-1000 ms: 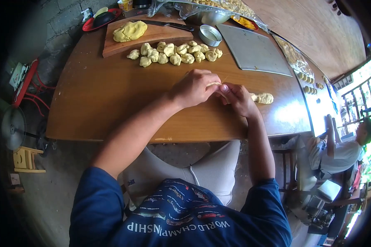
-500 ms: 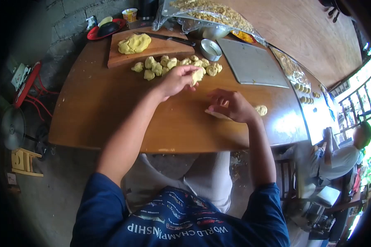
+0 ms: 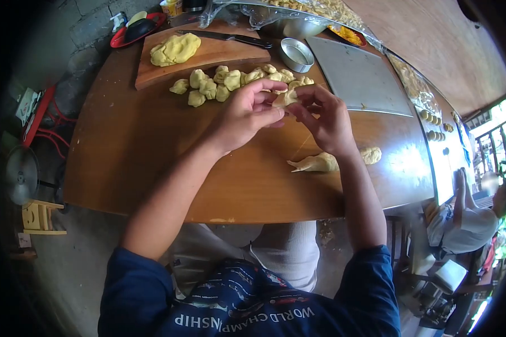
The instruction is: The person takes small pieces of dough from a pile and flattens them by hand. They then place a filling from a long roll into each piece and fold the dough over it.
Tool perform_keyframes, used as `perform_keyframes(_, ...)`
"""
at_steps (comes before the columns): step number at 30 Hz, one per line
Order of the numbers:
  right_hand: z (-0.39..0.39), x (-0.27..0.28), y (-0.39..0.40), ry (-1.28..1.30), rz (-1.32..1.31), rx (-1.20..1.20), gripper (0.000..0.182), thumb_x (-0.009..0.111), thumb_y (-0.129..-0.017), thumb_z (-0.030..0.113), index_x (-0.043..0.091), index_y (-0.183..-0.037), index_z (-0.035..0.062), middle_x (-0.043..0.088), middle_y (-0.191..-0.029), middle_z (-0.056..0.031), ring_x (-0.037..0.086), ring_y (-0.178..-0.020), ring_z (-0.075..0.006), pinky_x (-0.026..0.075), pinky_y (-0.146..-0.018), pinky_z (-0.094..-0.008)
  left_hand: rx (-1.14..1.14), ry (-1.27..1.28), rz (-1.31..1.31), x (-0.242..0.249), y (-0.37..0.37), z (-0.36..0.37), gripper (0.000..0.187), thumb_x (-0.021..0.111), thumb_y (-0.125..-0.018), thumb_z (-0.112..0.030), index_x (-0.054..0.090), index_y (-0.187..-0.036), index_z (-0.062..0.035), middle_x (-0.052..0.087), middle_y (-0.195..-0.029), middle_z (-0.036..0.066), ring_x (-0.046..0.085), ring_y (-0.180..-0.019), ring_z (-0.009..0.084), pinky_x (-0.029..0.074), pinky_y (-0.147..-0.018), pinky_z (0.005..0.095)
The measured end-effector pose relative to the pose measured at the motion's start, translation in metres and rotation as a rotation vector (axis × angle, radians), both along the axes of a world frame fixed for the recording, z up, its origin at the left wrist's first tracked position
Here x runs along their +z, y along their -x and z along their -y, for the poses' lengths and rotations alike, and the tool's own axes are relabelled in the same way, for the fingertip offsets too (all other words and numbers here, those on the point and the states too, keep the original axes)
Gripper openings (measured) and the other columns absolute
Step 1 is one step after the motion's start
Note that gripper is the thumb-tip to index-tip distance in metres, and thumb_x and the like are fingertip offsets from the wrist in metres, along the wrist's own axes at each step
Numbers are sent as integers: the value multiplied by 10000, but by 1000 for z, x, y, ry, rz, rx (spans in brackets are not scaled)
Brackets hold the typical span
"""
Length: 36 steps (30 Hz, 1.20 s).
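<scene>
A small piece of pale dough (image 3: 285, 99) is held above the table between my two hands. My left hand (image 3: 252, 109) has its fingers curled around the near left side of this piece. From the other side, my right hand (image 3: 325, 117) pinches it between thumb and fingers. Just beyond my hands sit several yellowish dough lumps (image 3: 208, 88) in a loose cluster. Below my right hand lies a longer pale dough roll (image 3: 320, 163) with a torn, pointed left end; my right forearm crosses in front of part of it.
A wooden board (image 3: 225, 55) bears a big yellow dough mass (image 3: 175, 49) and a knife (image 3: 225, 37). Right of it stand a round metal tin (image 3: 296, 55) and a flat grey tray (image 3: 360, 76). A red plate (image 3: 138, 35) is at the back left. Another person (image 3: 471, 222) sits at right.
My right hand has moved up from the dough roll to meet my left hand, and both now grip the small piece. The roll's torn end is uncovered. The view has shifted slightly.
</scene>
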State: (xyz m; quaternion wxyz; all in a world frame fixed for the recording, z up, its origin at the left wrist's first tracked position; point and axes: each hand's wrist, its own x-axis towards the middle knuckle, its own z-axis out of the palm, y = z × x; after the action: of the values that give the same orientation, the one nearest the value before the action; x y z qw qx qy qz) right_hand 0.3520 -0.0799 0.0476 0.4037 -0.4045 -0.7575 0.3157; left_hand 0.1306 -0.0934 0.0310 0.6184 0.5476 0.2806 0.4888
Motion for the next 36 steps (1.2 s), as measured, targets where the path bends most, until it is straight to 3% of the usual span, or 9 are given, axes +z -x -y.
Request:
perform_keyframes(2,2,0,1,-40,-4,-14,226,810,-957,90,739,-1151,1,770,-961,-87,738,-874,-149,591,-791,-316,-14,58,-12,2,0,2,367,695,-1058,-215,634,-1355,-8,708,-1256,95,727,-1078,172,633,-959,371)
perform_keyframes(7,-1,-2,2,-291,106,61,380,864,-917,174,748,-1263,68,687,-1042,-63,645,-795,-166,571,-757,-317,-46,81,-178,-5,11,-6,358,722,-1058,-337,702,-1290,-66,739,-1135,22,723,-1004,126,613,-837,295)
perform_keyframes(12,10,8,6,-197,78,86,489,893,-880,217,723,-1324,104,665,-1019,-56,635,-785,-184,563,-732,-331,57,84,-268,-12,11,-8,373,688,-1075,-404,723,-1251,-77,739,-1128,15,721,-988,106,579,-770,262)
perform_keyframes(18,1,0,1,-354,231,17,413,901,-848,171,748,-1228,114,695,-965,-47,654,-783,-228,575,-722,-363,-153,350,81,-2,8,-5,418,659,-1091,-393,657,-1348,-64,718,-1169,48,734,-1020,151,604,-846,315)
perform_keyframes(22,3,3,-2,-348,279,34,465,917,-842,207,736,-1265,134,703,-976,-50,667,-816,-213,577,-741,-366,-153,242,-60,-15,6,-1,362,656,-1081,-290,629,-1352,-52,691,-1095,35,713,-1032,159,594,-869,328)
perform_keyframes(25,8,23,-36,210,306,410,693,973,-784,341,680,-1379,138,714,-1076,-72,680,-975,-212,562,-898,-377,-171,109,-326,-15,6,-3,360,696,-1029,-267,636,-1312,-53,679,-1084,33,697,-1037,147,586,-876,327)
perform_keyframes(28,12,15,-73,130,570,653,607,964,-787,347,735,-1301,120,735,-1102,-84,698,-1024,-250,559,-930,-396,-171,-22,-560,-20,-1,4,468,782,-955,-367,650,-1270,-48,688,-1075,58,701,-1041,178,583,-890,367)
perform_keyframes(31,12,9,-59,311,644,444,495,955,-783,305,764,-1185,88,729,-1113,-59,683,-1029,-242,543,-931,-410,-33,-495,-846,-17,-17,27,612,800,-933,-531,674,-1227,-9,673,-1152,158,702,-1077,337,567,-939,453)
perform_keyframes(36,12,13,-50,212,618,385,416,918,-823,304,783,-1140,72,737,-1035,-88,709,-976,-246,571,-849,-401,-53,-488,-964,-13,-32,43,540,746,-987,-507,709,-1178,-3,657,-1176,184,689,-1079,367,555,-961,452)
